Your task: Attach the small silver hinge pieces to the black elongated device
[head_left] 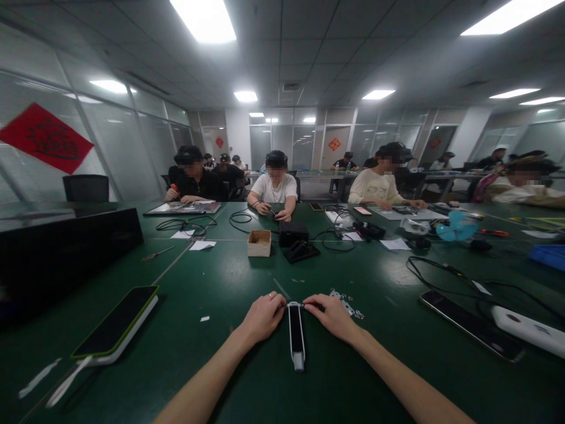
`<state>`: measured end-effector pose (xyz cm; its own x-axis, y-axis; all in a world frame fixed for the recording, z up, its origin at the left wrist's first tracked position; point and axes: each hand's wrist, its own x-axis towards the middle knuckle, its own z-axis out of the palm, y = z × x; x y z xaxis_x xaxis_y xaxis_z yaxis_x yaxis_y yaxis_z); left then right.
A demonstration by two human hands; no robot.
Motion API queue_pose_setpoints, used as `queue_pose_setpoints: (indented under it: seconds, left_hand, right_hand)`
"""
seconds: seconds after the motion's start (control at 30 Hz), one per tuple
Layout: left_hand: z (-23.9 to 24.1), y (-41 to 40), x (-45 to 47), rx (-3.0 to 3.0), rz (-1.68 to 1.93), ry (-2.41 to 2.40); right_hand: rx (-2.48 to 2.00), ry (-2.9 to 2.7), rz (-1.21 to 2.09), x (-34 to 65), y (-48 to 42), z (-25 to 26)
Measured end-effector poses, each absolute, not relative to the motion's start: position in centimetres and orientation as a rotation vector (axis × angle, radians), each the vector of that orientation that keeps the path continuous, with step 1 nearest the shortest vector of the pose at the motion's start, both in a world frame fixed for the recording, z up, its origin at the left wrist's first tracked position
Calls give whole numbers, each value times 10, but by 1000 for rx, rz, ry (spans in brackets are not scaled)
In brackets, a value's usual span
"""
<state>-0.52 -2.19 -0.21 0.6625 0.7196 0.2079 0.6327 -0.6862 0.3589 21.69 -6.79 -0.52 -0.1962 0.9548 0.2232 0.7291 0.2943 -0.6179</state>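
Observation:
A long, narrow white-framed object with a black face (296,333) lies lengthwise in front of me on the green table, with a grey-white block at its near end. My left hand (265,315) rests at its far left corner, fingers curled and closed. From the other side, my right hand (329,312) reaches the far right corner, thumb and forefinger pinched together. Whatever is between the fingertips of either hand is too small or hidden to make out. Small metal plates and rings (348,306) lie scattered just beyond my right hand. A thin clear strip (281,288) lies beyond my left fingers.
Left stands a phone on a white block (117,324), near a black panel (70,253). Ahead are a small cardboard box (259,243) and a black box (293,234). On the right lie a dark phone (470,324), a white device (527,330) and cables. Several people sit opposite.

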Motion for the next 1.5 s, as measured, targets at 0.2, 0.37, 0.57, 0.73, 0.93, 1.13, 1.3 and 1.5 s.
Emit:
queue_pose_setpoints:
  seconds: [0.2,0.37,0.57,0.73,0.93,1.13,1.3,1.5]
  left_hand:
    - [-3,-21,-6,2629,496,1082]
    - [-7,-19,-5,2630,502,1100]
    - [-7,-20,-5,2610,506,1088]
    - [-7,-20,-5,2618,512,1082]
    - [-9,-18,-5,2638,505,1091]
    - [-10,-18,-5,2652,529,1080]
    - [-12,-17,-5,2657,538,1061]
    - [-11,-18,-5,2647,559,1066]
  right_hand:
    - [-1483,-2011,474,220,-67,-5]
    - [-1505,-1932,541,213,-69,0]
    - [-1479,-1902,610,207,-67,-6]
    - [-1498,-1946,555,205,-68,-6]
    - [-1517,-1976,522,205,-69,-4]
    - [-1513,-1974,500,205,-68,-6]
    - [-1501,-1980,461,205,-67,-11]
    - [-1497,-1985,457,205,-67,-12]
